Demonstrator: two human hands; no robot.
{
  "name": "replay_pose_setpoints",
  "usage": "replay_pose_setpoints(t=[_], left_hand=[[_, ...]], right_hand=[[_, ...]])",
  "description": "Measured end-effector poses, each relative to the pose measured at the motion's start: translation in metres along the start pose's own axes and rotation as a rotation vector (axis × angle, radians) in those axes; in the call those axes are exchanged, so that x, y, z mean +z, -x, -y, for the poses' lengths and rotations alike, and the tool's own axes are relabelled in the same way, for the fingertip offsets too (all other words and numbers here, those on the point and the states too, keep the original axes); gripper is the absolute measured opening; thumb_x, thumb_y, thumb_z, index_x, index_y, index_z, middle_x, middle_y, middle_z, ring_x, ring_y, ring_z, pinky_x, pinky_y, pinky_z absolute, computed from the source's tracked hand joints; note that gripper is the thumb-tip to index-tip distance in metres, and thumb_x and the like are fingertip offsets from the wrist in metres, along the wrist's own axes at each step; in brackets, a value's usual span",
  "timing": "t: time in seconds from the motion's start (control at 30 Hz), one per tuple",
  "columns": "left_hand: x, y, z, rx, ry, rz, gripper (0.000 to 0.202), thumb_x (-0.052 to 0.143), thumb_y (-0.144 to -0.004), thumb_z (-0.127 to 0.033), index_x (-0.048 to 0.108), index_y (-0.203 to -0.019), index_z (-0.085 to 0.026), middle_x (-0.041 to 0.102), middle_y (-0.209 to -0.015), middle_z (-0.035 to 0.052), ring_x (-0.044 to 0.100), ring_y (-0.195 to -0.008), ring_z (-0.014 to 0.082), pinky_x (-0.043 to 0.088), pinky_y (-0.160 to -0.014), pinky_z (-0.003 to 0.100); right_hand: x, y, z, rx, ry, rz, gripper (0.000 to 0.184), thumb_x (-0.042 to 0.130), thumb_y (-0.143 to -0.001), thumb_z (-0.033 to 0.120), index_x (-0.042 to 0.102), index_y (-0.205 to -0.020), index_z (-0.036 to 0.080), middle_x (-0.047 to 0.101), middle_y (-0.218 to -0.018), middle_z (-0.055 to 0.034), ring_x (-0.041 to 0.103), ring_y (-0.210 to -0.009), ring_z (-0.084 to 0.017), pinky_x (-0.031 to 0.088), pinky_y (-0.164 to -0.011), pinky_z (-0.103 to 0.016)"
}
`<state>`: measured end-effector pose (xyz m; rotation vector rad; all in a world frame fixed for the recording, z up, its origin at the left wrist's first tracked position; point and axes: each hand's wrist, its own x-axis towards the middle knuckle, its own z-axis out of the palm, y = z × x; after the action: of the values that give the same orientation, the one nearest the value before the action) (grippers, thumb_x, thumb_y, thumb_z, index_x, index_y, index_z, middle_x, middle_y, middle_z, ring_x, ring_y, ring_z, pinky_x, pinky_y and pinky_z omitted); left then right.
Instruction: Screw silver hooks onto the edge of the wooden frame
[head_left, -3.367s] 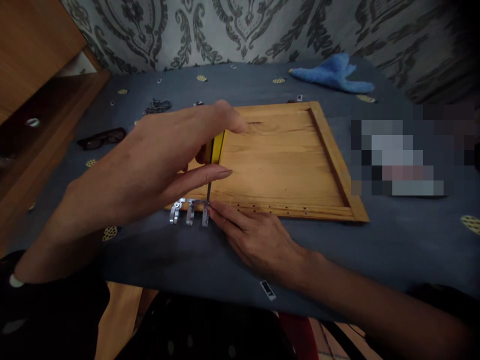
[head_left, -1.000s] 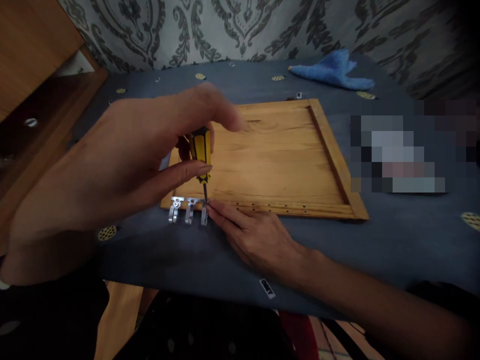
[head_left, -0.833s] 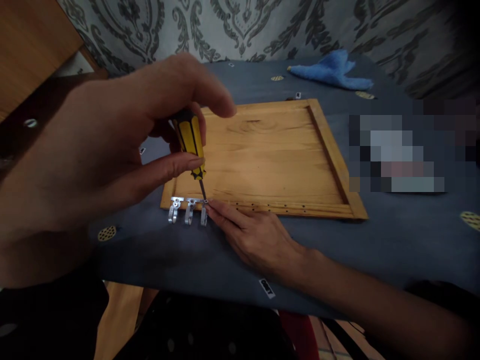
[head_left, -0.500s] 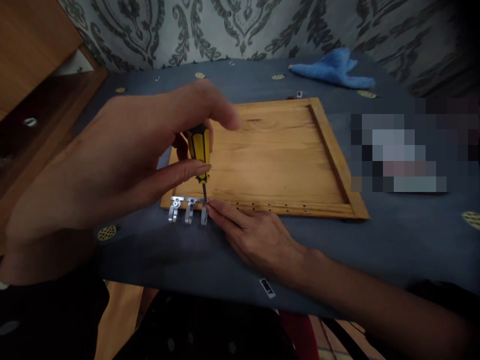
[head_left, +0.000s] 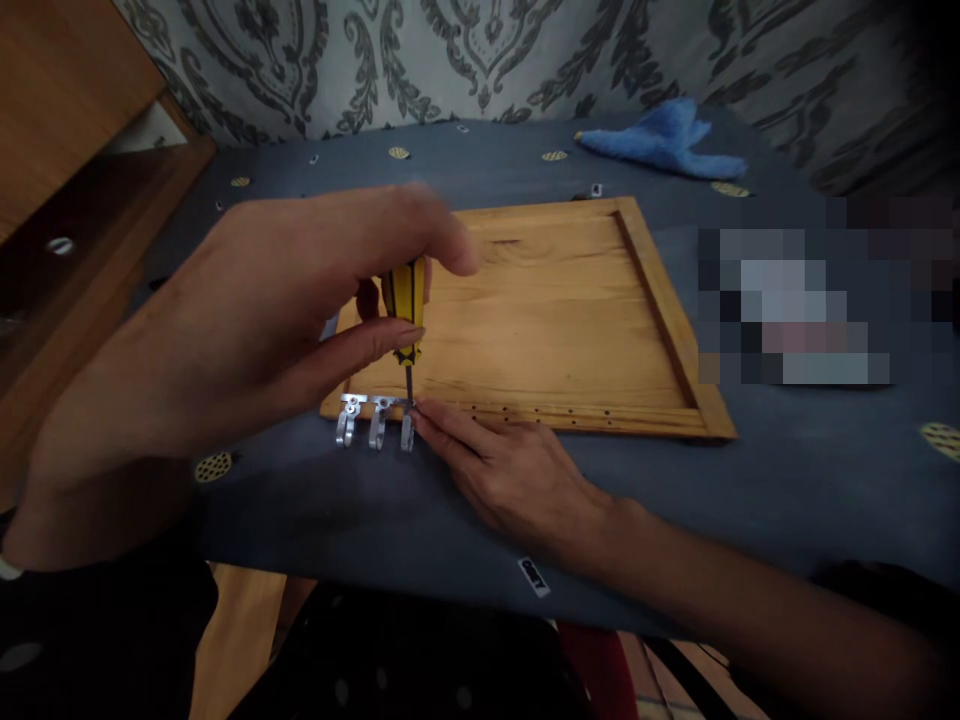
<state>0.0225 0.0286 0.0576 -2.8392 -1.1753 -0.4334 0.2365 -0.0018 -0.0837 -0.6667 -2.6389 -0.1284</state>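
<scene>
Now upright again, screwdriver (head_left: pixel 406 310) in left hand's (head_left: pixel 247 330) closed fingers (head_left: pixel 352 350); right hand (head_left: pixel 525 480) flat, fingertips (head_left: pixel 425 416) at hook (head_left: pixel 407 432).

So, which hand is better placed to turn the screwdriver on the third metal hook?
Left. The left hand grips the yellow screwdriver, its tip standing on the third hook. The right hand lies flat, fingertips beside that hook, probably steadying it.

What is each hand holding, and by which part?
The left hand grips the screwdriver by its yellow-and-black handle. The right hand grasps nothing; its fingertips touch the rightmost hook.
</scene>
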Motion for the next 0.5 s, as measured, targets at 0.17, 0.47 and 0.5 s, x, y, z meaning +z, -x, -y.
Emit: replay_pose_setpoints(t=[0.17,0.47,0.5], left_hand=[[0.0013,-0.0035,-0.0035,-0.009,0.019,-0.022,0.023,0.049,-0.098,-0.028,0.053,-0.12,-0.026,0.068,-0.11,-0.0016,0.067,-0.092,0.016,0.049,-0.072,0.031],[0.0057,-0.0033,-0.0048,-0.019,-0.024,-0.049,0.022,0.051,-0.098,-0.032,0.055,-0.118,-0.025,0.067,-0.106,-0.0036,0.066,-0.084,0.0135,0.047,-0.071,0.027],[0.0061,-0.0035,-0.0046,-0.021,-0.026,-0.051,0.022,0.051,-0.098,-0.032,0.055,-0.118,-0.025,0.067,-0.105,-0.0032,0.065,-0.081,0.0131,0.047,-0.07,0.026]], right_hand=[[0.0,-0.0003,0.0,0.002,-0.001,0.007,0.042,0.048,-0.089,0.004,0.062,-0.129,0.006,0.066,-0.132,-0.0145,0.071,-0.084,-0.02,0.06,-0.065,-0.033],[0.0011,0.0007,-0.0008,-0.002,-0.001,-0.012,0.043,0.043,-0.091,0.004,0.061,-0.13,0.006,0.067,-0.131,-0.0135,0.071,-0.087,-0.02,0.059,-0.065,-0.032],[0.0011,0.0008,-0.0008,-0.002,0.0,-0.01,0.043,0.043,-0.091,0.004,0.06,-0.13,0.006,0.067,-0.131,-0.0133,0.071,-0.087,-0.02,0.059,-0.065,-0.032]])
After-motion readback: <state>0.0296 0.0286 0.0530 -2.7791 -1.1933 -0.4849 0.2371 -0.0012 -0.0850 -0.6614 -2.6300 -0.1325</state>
